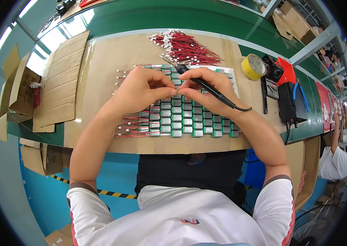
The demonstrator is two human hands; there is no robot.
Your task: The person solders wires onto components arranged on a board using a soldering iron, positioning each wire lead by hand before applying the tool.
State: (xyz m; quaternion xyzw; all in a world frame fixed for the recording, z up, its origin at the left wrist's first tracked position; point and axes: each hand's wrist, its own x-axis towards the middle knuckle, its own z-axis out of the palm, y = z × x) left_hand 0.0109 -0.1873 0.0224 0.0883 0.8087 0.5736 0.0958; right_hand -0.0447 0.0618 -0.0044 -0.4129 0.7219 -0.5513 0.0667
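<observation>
Both hands meet above the middle of a grid of small silver battery cells with green ends (176, 121). My left hand (137, 91) is closed in a pinch, thumb against fingers; what lies between the fingertips is too small to make out. My right hand (218, 84) holds a black soldering iron (211, 89), its cord end resting toward the wrist and its tip pointing up and left. The right thumb and fingertips press together close to the left ones. Red and black wire leads (130, 126) with white plugs stick out from the cells at the grid's left side.
Beyond the grid lies a heap of red wire leads (192, 47). To the right are a yellow tape roll (253, 67), a black box-shaped unit (291, 104) and blue-handled pliers (301, 97). Cardboard (61, 82) and an open carton (20, 88) stand left.
</observation>
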